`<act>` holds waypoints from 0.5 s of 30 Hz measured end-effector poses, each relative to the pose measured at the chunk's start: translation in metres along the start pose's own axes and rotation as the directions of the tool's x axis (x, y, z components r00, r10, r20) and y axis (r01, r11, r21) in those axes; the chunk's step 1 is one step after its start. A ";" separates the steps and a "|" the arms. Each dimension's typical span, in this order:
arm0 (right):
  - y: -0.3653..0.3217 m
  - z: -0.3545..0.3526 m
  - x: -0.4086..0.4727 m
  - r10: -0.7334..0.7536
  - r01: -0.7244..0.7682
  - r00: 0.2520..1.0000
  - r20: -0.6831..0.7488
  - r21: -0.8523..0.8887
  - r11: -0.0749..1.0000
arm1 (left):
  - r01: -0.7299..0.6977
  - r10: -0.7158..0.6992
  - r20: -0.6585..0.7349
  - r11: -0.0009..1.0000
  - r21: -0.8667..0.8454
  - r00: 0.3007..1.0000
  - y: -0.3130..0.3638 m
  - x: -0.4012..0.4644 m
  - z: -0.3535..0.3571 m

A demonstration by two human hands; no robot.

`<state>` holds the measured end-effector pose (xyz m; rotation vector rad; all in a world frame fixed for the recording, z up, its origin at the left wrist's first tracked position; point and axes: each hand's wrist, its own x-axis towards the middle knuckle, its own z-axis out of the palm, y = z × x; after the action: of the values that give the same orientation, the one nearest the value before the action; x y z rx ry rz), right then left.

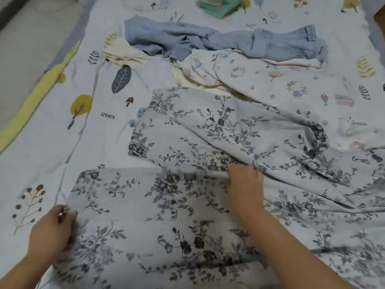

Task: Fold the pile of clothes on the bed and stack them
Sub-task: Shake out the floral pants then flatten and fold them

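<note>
A grey floral garment (208,205) lies spread across the near and middle part of the bed (87,142), its far half creased and lapping over a cartoon-print cloth (270,80) toward the right. The left hand (50,232) is at the garment's near left edge, fingers curled and pinching that edge; motion blur obscures the exact finger placement. The right hand (245,186) rests mid-garment, fingers curled over a raised fold of the fabric and gripping it. Farther off, a pair of light blue jeans (287,42) and a blue-grey garment (158,38) lie crumpled together across the bed, with a cream cloth (120,53) just beside them at the left. A green and pink folded stack (218,6) sits at the far edge, partly cut off by the frame. The bed cover carries tree and leaf prints.
</note>
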<state>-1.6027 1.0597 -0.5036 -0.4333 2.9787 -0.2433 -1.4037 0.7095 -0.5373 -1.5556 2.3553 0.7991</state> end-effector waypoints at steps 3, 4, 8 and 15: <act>0.001 0.001 0.009 0.067 -0.065 0.997 0.048 -0.032 0.997 | -0.014 0.023 -0.068 0.991 0.134 0.997 0.016 -0.014 0.006; 0.002 0.002 0.006 0.081 -0.077 0.991 0.102 -0.048 0.996 | -0.029 0.049 -0.100 0.980 0.197 0.994 0.022 -0.019 0.010; 0.016 0.003 -0.025 -0.003 0.026 0.972 0.236 -0.093 0.995 | -0.301 0.352 -0.067 0.872 0.386 0.934 0.068 -0.028 0.027; 0.041 -0.004 -0.008 0.009 -0.006 0.994 0.105 -0.026 1.000 | -0.345 0.344 -0.040 0.938 -0.034 0.938 0.182 0.018 0.069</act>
<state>-1.6070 1.1012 -0.5061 -0.4237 2.8825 -0.1758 -1.5827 0.7867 -0.5438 -1.1896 2.6952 0.9003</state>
